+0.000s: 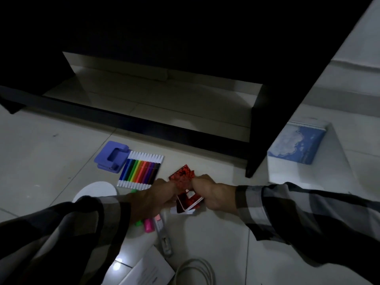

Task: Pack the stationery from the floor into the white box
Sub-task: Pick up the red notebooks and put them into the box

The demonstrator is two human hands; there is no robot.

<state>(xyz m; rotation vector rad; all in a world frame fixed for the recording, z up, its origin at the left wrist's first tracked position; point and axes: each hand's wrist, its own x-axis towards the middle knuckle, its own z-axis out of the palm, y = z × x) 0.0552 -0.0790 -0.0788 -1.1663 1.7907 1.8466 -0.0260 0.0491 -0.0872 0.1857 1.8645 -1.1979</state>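
Both my hands meet over the floor tiles in the middle of the view. My left hand point(151, 199) and my right hand point(213, 193) are closed on a stack of small red notebooks point(183, 178), one lifted and others point(190, 202) lying under it. A pack of coloured markers point(140, 170) lies just beyond my left hand, beside a purple hole punch point(112, 156). Pink and green highlighters point(148, 225) and a ruler point(162, 233) poke out below my left wrist. A white box corner point(150, 270) shows at the bottom edge.
A black table frame point(144, 124) and its leg point(255, 157) stand ahead. A blue book point(297, 145) lies to the right of the leg. A white round object point(96, 191) sits by my left sleeve. A white cable point(195, 270) curls at the bottom.
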